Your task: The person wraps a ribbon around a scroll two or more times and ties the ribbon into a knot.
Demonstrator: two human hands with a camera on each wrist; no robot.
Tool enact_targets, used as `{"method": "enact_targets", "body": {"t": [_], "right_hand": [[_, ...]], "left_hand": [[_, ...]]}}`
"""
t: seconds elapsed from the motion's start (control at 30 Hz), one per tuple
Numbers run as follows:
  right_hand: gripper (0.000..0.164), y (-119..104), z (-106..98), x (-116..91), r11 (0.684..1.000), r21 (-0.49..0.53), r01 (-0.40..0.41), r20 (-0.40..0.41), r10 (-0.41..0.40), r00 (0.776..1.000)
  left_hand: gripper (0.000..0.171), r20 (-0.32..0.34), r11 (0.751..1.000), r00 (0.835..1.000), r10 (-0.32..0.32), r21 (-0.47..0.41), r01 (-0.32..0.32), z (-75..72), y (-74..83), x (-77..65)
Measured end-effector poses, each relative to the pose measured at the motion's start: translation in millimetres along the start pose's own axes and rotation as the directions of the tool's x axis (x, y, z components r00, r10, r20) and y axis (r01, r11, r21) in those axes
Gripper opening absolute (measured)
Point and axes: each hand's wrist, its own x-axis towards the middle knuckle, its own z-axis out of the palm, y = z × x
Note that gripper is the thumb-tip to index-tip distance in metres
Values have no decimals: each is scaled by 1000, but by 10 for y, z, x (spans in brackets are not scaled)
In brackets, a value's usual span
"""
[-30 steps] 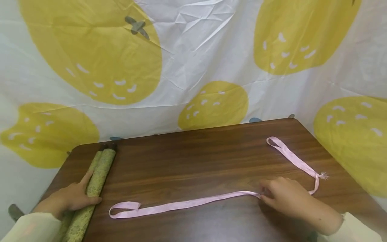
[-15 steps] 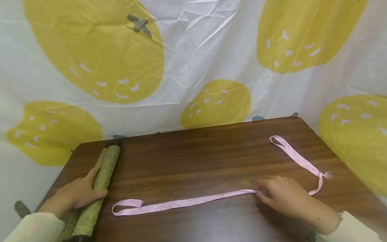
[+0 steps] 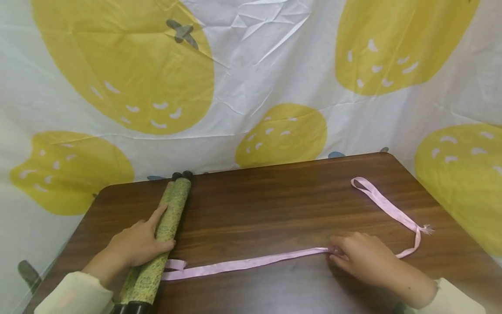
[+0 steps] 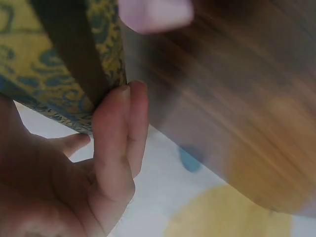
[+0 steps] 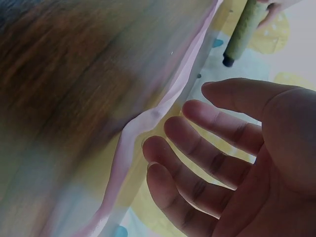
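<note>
2 patterned rolls [image 3: 172, 218] lie gripped by the left fingers [image 4: 111, 138], pink ribbon [image 3: 243, 264] just beside loosely bent right fingers [image 5: 197, 153].

Ribbon [image 3: 251, 263] on table [image 3: 255, 209] — scrolls [image 3: 177, 210] at its left end, curtain [image 3: 270, 65] behind.

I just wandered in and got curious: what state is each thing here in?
Pink ribbon: laid out, bent at right, looped at its far end, frayed near the bend
Two rolls: rolled up, side by side, hiding the ribbon's left end
Left hand: holding the rolls
Right hand: at the ribbon, fingers loosely curved
Lemon-print sheet: hanging, creased
</note>
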Motion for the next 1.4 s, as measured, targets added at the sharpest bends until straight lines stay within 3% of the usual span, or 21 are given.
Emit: {"method": "enact_targets", "body": {"t": [0.27,0.47,0.63,0.8,1.03,1.2,1.33,1.4], "right_hand": [[14,-47,27,-5,1000,27,9,25,-9,1000],[10,-122,74,5,999,13,35,36,-36,999],[12,-237,97,62,997,4,73,32,-73,997],[17,-401,122,130,993,-7,119,23,-119,993],[11,-625,169,230,978,-23,208,-4,-208,978],[15,-971,230,347,947,-11,320,-13,-320,947],[25,-1275,260,470,880,-97,466,-41,-471,881],[31,-1409,278,538,842,-164,514,-18,-523,852]], "left_hand": [[93,-51,997,996,78,-13,-79,115,485,129],[91,-42,995,995,86,-38,-88,234,752,237],[92,-66,996,995,75,-44,-79,345,897,304],[95,-71,999,996,50,8,-50,465,1007,319],[93,-116,997,992,47,67,-39,513,1048,309],[79,-147,993,986,77,97,-63,535,966,255],[59,-235,993,965,114,59,-103,491,825,163],[46,-266,991,954,135,39,-129,455,732,96]]}}
